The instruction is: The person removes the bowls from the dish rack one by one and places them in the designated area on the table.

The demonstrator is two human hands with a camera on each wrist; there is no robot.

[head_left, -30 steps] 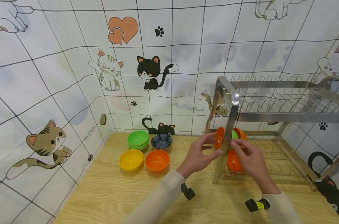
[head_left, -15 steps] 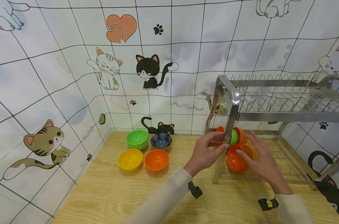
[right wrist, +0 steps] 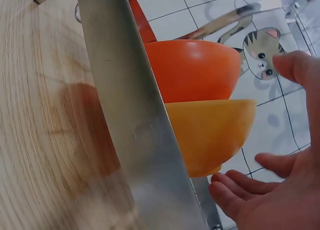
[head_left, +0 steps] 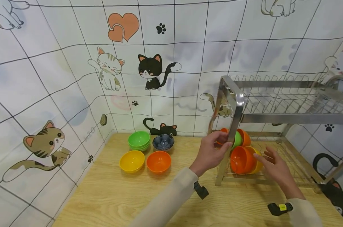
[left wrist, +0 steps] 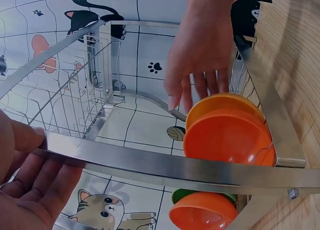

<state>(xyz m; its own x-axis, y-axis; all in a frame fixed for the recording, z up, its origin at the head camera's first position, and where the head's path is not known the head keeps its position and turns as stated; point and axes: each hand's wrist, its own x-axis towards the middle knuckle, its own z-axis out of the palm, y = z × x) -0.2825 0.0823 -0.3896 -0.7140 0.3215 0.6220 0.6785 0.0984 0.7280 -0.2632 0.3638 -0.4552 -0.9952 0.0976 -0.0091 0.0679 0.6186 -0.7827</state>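
My left hand [head_left: 209, 153] pinches the near left post [left wrist: 145, 160] of a metal dish rack, thumb on one face and fingers on the other. On the lower tier stand an orange bowl [head_left: 240, 160] and a yellow bowl [right wrist: 212, 132], tilted on their sides and nested close together. Behind them a green bowl [head_left: 237, 140] leans against another orange bowl [head_left: 246, 138]. Just right of the yellow bowl is my right hand [head_left: 279, 171], fingers loosely spread and holding nothing. In the right wrist view its fingertips are close to that bowl's base; contact is unclear.
Left of the rack, on the wooden table [head_left: 117, 201], sit stacked green bowls [head_left: 139, 140], a dark flower-shaped bowl [head_left: 163, 143], a yellow bowl [head_left: 132, 161] and an orange bowl [head_left: 158, 162]. The wire upper tier [head_left: 290, 118] overhangs the lower one.
My right hand has moved right, away from the post and past the front bowls, uncovering the yellow one. My left hand has shifted slightly right and now grips the post.
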